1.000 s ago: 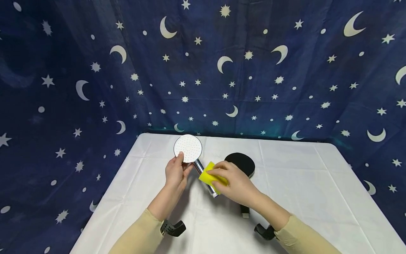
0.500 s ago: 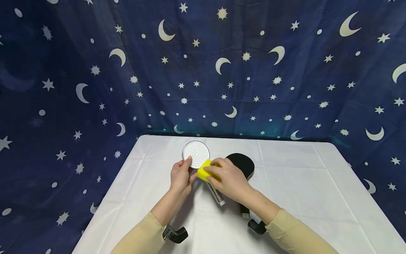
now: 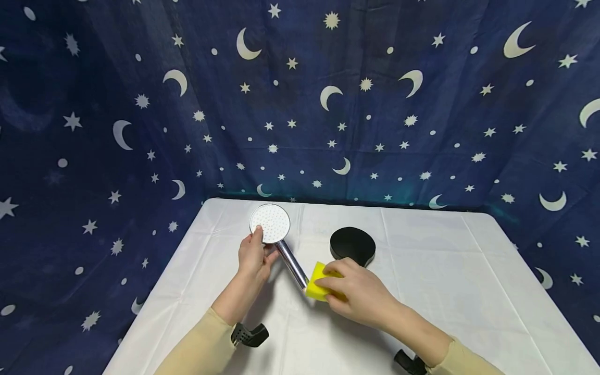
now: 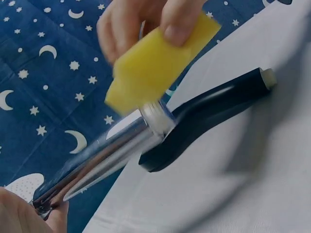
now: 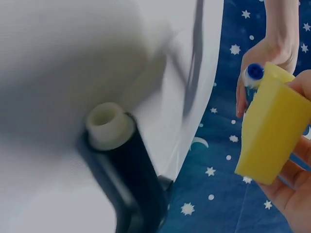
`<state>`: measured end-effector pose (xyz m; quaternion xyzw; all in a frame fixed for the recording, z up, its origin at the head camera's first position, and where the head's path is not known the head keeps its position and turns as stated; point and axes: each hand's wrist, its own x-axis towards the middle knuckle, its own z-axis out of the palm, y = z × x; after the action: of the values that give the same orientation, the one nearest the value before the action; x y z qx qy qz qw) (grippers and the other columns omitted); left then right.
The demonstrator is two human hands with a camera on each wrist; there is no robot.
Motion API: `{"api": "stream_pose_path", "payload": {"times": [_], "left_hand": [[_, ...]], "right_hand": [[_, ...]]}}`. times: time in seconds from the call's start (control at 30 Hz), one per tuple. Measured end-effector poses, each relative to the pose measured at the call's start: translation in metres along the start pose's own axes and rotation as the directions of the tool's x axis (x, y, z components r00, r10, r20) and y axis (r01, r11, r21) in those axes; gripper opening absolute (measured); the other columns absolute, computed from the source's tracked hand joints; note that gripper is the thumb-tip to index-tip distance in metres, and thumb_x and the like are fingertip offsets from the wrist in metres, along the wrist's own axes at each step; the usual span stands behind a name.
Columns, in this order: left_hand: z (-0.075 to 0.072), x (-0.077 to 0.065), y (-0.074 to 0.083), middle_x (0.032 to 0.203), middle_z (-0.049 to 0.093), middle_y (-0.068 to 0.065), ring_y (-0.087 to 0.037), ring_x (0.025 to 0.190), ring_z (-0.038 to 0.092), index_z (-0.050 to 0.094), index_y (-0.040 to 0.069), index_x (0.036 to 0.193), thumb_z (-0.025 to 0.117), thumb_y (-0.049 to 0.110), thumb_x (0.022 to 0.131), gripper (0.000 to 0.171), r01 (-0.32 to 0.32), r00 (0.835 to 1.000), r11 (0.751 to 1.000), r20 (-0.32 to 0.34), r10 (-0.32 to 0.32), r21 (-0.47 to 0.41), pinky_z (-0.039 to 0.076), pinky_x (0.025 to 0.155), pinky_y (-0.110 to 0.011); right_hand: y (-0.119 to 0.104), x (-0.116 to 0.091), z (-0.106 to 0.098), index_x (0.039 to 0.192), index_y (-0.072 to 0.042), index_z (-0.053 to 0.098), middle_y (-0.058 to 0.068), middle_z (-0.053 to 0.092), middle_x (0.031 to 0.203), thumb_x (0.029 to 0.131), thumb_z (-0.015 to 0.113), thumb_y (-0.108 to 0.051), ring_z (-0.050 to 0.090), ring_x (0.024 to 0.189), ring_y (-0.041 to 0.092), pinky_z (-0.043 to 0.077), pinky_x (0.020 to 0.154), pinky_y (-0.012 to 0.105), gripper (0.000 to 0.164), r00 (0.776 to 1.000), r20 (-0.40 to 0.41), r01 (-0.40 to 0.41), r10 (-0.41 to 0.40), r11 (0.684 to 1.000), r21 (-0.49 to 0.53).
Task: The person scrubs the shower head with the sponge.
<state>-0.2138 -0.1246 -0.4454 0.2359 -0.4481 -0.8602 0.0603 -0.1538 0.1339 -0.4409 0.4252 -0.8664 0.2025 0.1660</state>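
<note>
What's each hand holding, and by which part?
The left hand holds the shower head by its round end; the right hand pinches the sponge by the side away from the chrome handle.

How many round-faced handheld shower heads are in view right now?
2: a shiny chrome, white-faced shower head, held in the left hand, and a round black shower head, lying on the white cloth-covered table.
</note>
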Motion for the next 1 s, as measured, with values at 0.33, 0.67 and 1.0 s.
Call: {"api": "stream_pose_path", "payload": {"times": [0.33,0.67,1.0], "left_hand": [[-0.009,0.003,-0.001,0.147,0.042,-0.03,-0.038,0.13,0.054,0.02,0.001,0.159,0.036,0.039,0.112,0.062,0.089,0.99,0.995,0.111,-0.083,-0.05,0.049,0.104,-0.05],[-0.016,-0.007,0.002,0.133,0.046,-0.023,-0.026,0.11,0.066,0.014,0.0,0.154,0.039,0.004,0.107,0.054,0.311,0.903,0.937,0.356,-0.24,-0.159,0.049,0.105,-0.033],[-0.025,-0.014,-0.004,0.127,0.055,-0.021,-0.029,0.103,0.071,0.037,0.014,0.132,0.041,0.013,0.112,0.021,0.319,0.843,0.947,0.465,-0.27,-0.028,0.054,0.098,-0.039]], "right_hand": [[0.009,-0.009,-0.015,0.117,-0.029,0.078,-0.01,0.064,0.12,0.087,0.078,-0.02,0.054,0.111,0.008,0.057,0.083,0.032,0.031,0.988,-0.046,-0.14,0.147,0.982,0.126],[0.021,-0.013,-0.01,0.118,-0.028,0.078,-0.012,0.062,0.122,0.089,0.078,-0.02,0.054,0.113,0.008,0.056,0.085,0.034,0.03,0.965,-0.04,-0.245,0.258,0.948,0.203],[0.034,-0.023,-0.008,0.12,-0.031,0.076,-0.014,0.06,0.122,0.09,0.078,-0.019,0.056,0.11,0.011,0.057,0.084,0.036,0.032,0.917,-0.022,-0.381,0.399,0.891,0.247]]}}
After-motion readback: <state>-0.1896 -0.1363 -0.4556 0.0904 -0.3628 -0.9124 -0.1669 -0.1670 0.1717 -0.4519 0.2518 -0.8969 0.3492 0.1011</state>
